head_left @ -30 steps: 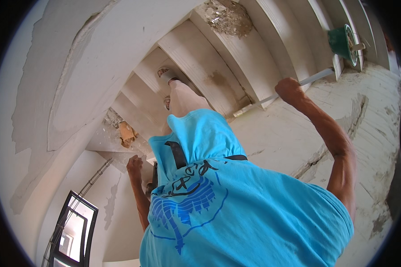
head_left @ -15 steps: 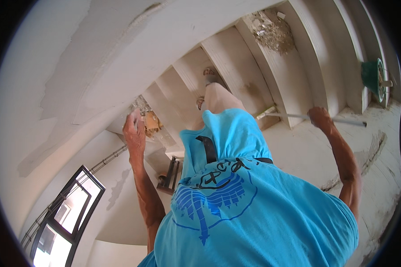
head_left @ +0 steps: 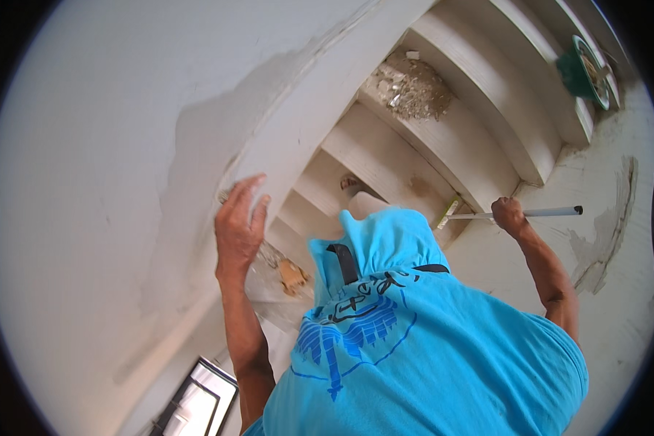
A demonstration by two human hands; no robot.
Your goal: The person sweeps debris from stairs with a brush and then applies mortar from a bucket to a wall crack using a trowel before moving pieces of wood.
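Observation:
My right hand (head_left: 509,214) is closed round the white handle of a brush (head_left: 552,212). Its pale yellow-green head (head_left: 447,214) points down to the left, near the stair steps by the right wall. My left hand (head_left: 240,227) is raised beside the left wall (head_left: 152,116), empty, with thumb and fingers apart. Whether its fingertips touch the wall edge, I cannot tell. One foot (head_left: 350,183) shows on a step below me.
Curved concrete steps (head_left: 487,134) run from upper right to lower left. A heap of rubble (head_left: 412,87) sits on one step, and a green bucket (head_left: 583,74) stands higher up. More debris (head_left: 292,276) lies below my left hand. A dark-framed window (head_left: 196,396) is at lower left.
The view has turned, so the left wall fills more of it and the stairs sit differently. My left hand's fingers have spread near the wall edge. My right hand keeps its grip on the brush.

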